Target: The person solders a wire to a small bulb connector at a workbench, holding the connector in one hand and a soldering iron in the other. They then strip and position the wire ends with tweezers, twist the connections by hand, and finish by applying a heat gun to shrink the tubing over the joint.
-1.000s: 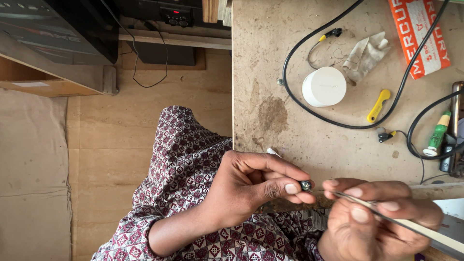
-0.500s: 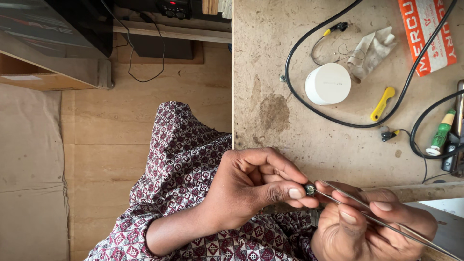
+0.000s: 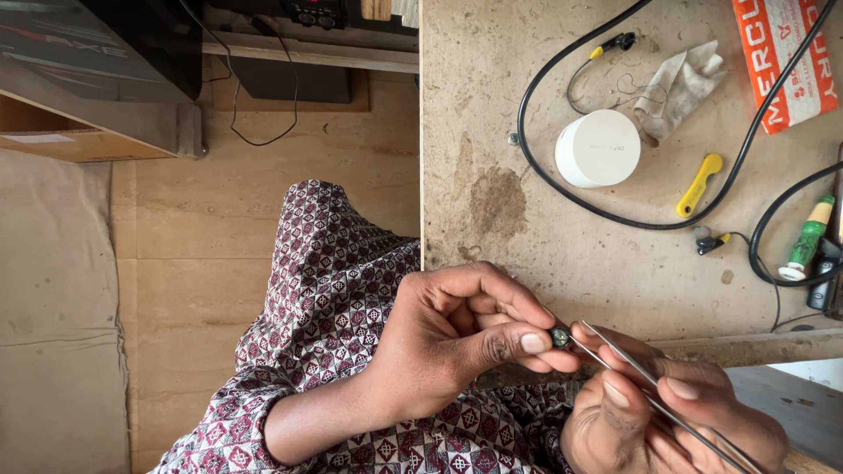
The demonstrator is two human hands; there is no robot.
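Note:
My left hand (image 3: 465,338) pinches a tiny dark round part (image 3: 559,336) between thumb and forefinger, just off the front edge of the workbench (image 3: 492,202). My right hand (image 3: 672,412) grips thin metal tweezers (image 3: 654,395), whose tips touch the small part. Both hands hover over my lap, which is covered by maroon patterned cloth (image 3: 334,281).
On the bench lie a white round container (image 3: 598,147), a black cable loop (image 3: 536,158), a yellow tool (image 3: 699,184), a crumpled cloth (image 3: 680,83), an orange printed pack (image 3: 781,57) and a green-handled tool (image 3: 808,239). A wooden floor (image 3: 219,228) and a dark cabinet (image 3: 105,53) are at left.
The tweezers' tips have closed in on the small part in my left hand. My right hand has slid slightly lower and to the right; the view shifted a little.

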